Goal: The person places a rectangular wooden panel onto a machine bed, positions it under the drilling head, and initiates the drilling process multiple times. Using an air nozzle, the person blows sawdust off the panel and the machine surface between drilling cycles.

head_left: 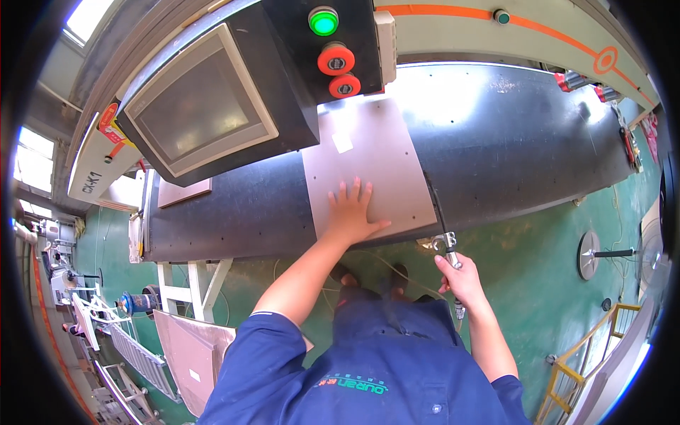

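A flat grey-brown panel [379, 166] with small holes along its edges lies across the dark machine table [496, 152]. On it is a white label [343, 144]. My left hand [350, 211] rests on the panel near its front edge, fingers spread. In my right hand [462, 280] is a metal air blow gun [444, 242], gripped by its handle. The gun's long thin nozzle points away from me along the panel's right edge. Part of the handle is hidden by my fingers.
Above the table hangs a control box with a screen [202, 106], a lit green button [324, 23] and two red stop buttons [336, 59]. A smaller board [185, 191] lies at the left. More panels [195, 347] lean below left. A yellow frame [588, 361] stands right.
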The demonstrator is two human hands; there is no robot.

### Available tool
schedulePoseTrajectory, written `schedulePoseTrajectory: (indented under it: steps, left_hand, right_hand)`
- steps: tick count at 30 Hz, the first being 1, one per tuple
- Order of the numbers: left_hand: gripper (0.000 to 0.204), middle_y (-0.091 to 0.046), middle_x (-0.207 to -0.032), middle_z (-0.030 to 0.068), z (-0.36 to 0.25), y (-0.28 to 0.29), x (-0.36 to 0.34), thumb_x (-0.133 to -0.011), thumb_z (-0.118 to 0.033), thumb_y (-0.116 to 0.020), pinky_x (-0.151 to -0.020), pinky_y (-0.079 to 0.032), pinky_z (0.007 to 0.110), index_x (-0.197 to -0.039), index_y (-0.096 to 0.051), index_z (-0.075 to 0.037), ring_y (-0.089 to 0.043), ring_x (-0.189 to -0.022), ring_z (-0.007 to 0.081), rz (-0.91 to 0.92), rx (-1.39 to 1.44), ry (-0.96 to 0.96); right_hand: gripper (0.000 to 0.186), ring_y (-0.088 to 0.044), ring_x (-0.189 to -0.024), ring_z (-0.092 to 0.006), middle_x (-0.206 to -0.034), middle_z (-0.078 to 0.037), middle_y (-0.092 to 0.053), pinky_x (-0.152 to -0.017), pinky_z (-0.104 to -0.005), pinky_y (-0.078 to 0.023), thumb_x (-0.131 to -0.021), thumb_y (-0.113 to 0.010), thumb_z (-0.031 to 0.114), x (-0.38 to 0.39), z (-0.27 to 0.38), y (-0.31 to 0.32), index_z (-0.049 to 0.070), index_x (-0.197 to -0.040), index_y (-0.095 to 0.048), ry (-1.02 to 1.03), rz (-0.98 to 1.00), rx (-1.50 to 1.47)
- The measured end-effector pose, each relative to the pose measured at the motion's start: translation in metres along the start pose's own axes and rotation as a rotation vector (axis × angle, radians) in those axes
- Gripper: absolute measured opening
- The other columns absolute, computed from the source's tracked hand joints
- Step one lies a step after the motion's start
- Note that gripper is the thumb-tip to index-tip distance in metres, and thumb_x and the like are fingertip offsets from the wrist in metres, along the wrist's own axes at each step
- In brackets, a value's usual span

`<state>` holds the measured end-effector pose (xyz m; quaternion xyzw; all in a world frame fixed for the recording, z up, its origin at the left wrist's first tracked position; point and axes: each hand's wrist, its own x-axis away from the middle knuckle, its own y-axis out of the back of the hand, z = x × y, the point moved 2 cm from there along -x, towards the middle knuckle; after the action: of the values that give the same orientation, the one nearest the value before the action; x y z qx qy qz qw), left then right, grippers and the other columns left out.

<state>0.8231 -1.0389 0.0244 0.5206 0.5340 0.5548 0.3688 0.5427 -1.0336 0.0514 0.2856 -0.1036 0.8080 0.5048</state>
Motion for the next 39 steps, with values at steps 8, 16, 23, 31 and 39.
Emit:
schedulePoseTrajectory:
  steps: [8, 16, 23, 31, 39]
  left_hand:
    - [0.059, -0.053, -0.126, 0.0231, 0.138, 0.034, -0.118, -0.084, -0.042, -0.065, -0.100, -0.041, 0.043, -0.125, -0.054, -0.002, -0.050, -0.118, 0.0370, -0.293, 0.261, 0.234]
    - [0.067, -0.051, -0.128, 0.0194, 0.167, 0.049, -0.184, -0.077, -0.051, -0.071, -0.104, -0.036, 0.047, -0.122, -0.058, -0.004, -0.045, -0.122, 0.0378, -0.071, 0.228, 0.267]
    - [0.059, -0.050, -0.126, 0.0176, 0.142, 0.050, -0.185, -0.080, -0.036, -0.068, -0.105, -0.030, 0.049, -0.127, -0.049, -0.005, -0.044, -0.121, 0.0364, -0.141, 0.134, 0.086]
    - [0.098, -0.016, -0.154, 0.0249, -0.031, 0.012, 0.005, -0.071, -0.059, -0.072, -0.114, -0.012, 0.058, -0.146, -0.034, -0.009, -0.012, -0.143, 0.0437, 0.226, 0.091, -0.386]
    - [0.087, -0.027, -0.153, 0.0126, 0.014, 0.015, -0.046, -0.070, -0.054, -0.074, -0.112, -0.017, 0.058, -0.143, -0.042, -0.018, -0.024, -0.139, 0.0392, 0.041, -0.022, -0.328]
  right_hand:
    - [0.030, -0.054, -0.049, -0.0080, -0.058, 0.000, -0.052, -0.045, -0.0258, -0.048, -0.091, -0.065, 0.023, 0.003, -0.009, 0.002, 0.004, -0.071, -0.052, -0.073, -0.033, -0.003]
    - [0.025, -0.054, -0.049, -0.0082, -0.059, 0.001, -0.052, -0.045, -0.0253, -0.049, -0.090, -0.065, 0.023, 0.003, -0.019, -0.002, 0.003, -0.077, -0.057, -0.164, -0.065, 0.012]
    - [0.029, -0.057, -0.048, -0.0107, -0.058, -0.001, -0.055, -0.048, -0.0274, -0.048, -0.090, -0.066, 0.028, -0.018, -0.018, -0.010, 0.002, -0.079, -0.060, -0.159, -0.003, 0.060]
    - [0.028, -0.057, -0.047, -0.0101, -0.057, -0.001, -0.054, -0.047, -0.0263, -0.046, -0.091, -0.064, 0.028, -0.037, 0.013, 0.000, 0.002, -0.081, -0.060, -0.085, -0.053, -0.036]
    - [0.028, -0.057, -0.049, -0.0102, -0.059, 0.000, -0.054, -0.047, -0.0262, -0.046, -0.091, -0.064, 0.028, -0.054, 0.042, 0.008, 0.001, -0.085, -0.061, -0.009, -0.031, -0.063]
